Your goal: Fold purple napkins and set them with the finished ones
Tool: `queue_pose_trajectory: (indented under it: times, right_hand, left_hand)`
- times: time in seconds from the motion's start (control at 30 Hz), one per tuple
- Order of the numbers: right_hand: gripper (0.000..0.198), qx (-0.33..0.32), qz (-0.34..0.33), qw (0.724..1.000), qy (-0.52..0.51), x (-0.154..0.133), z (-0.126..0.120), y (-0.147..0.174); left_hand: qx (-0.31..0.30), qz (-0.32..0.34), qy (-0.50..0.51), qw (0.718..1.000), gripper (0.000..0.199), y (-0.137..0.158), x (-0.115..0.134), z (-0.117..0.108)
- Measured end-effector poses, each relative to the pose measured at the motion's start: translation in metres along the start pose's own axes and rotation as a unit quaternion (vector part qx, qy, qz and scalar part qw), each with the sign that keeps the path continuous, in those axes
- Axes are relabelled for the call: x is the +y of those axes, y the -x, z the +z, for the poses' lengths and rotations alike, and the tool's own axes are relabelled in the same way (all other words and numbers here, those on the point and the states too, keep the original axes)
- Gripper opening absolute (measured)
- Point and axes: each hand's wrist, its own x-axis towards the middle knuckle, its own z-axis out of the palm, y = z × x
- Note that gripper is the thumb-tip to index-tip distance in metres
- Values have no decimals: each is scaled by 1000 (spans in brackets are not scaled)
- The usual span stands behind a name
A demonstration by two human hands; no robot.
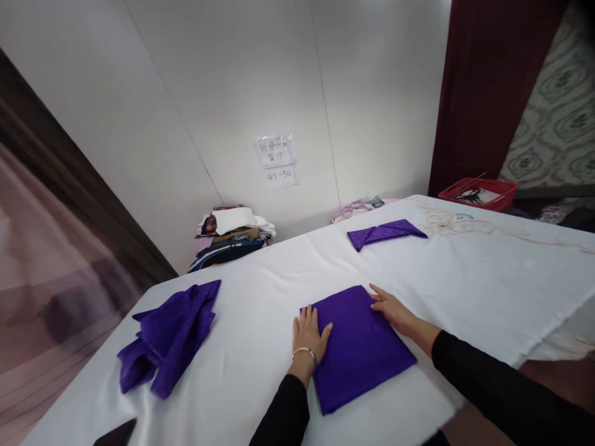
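Observation:
A purple cloth napkin, folded into a flat square, lies on the white tablecloth in front of me. My left hand rests flat along its left edge with fingers stretched out; a bracelet circles the wrist. At the upper right edge is my right hand, fingers extended and touching the cloth's side. Neither hand grips anything. Farther back lies a second purple napkin, folded into a narrow band with slanted creases. To the left, a crumpled heap of purple cloth sits loosely on the table.
The white-covered table reaches toward a pale wall bearing a handwritten paper sign. Behind the table edge is a stack of folded clothes. A red basket stands at the far right. A dark object lies at the near left.

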Motion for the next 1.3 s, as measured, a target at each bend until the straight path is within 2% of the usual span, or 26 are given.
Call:
queue_pose_trajectory:
  times: [0.13,0.3,0.4,0.47,0.53,0.6,0.67,0.77,0.87,0.93,1.07,1.2,1.3]
  right_hand:
    - [82,23,-3,999,31,2,-2,-2]
    - [77,57,-12,995,82,3,-1,-4]
    - [75,45,-25,993,104,5,0,-5]
    - [73,39,-58,986,153,8,0,-4]
    - [69,44,-121,963,237,12,1,1]
    - [64,46,-188,923,332,17,3,11]
    - [61,21,-229,880,416,21,9,25]
    - [57,-48,-240,827,506,24,19,46]
    - [54,-91,-216,801,550,22,21,57]
    - [53,-81,-203,800,559,17,16,62]
    - [51,-46,-202,803,559,11,5,79]
    - [53,-120,-225,813,524,18,6,99]
    - [54,-157,-225,820,502,26,14,103]
  left_hand:
    - [21,-28,21,999,64,4,-5,3]
    - [7,-31,15,999,66,12,-7,0]
    - [19,-54,21,998,66,16,-5,-2]
    - [27,-45,24,998,64,21,-1,-3]
    - [33,-11,18,999,63,29,5,-4]
    - [31,23,4,999,63,37,13,-3]
    - [16,32,-5,999,63,44,18,0]
    - [-2,15,-2,1000,65,48,22,4]
    - [5,11,18,1000,62,48,19,4]
    - [26,-4,41,999,58,49,13,0]
    - [78,-84,77,990,54,51,1,-14]
    - [57,-156,159,973,58,49,3,-20]
    - [28,-175,186,966,58,45,11,-17]
